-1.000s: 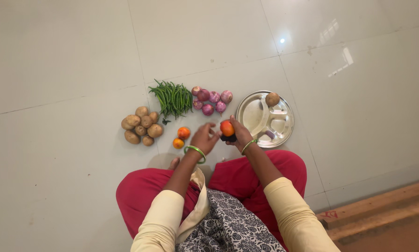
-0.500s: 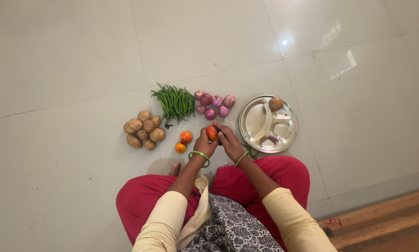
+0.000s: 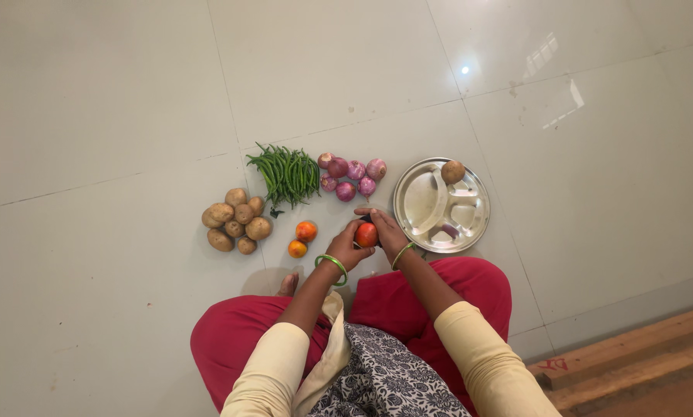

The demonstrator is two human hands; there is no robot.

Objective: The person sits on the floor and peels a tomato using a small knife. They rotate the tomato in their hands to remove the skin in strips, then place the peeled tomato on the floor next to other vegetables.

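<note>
At the centre of the frame both the left hand (image 3: pixel 347 245) and right hand (image 3: pixel 387 234) grasp one whole tomato (image 3: pixel 366 235), uncut as far as shows, while two tomatoes (image 3: pixel 301 239) wait left of it and the steel tray (image 3: pixel 427 202) holds a single potato (image 3: pixel 452 171).

Potatoes (image 3: pixel 235 218) lie left of beans (image 3: pixel 287 171), onions (image 3: pixel 349 176), then the plate (image 3: pixel 424 202).

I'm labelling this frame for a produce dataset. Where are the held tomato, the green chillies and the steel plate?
held tomato (image 3: pixel 366 235): head view, middle of its red skin.
green chillies (image 3: pixel 289 171): head view, centre of the pile.
steel plate (image 3: pixel 425 199): head view, bare large compartment.
</note>
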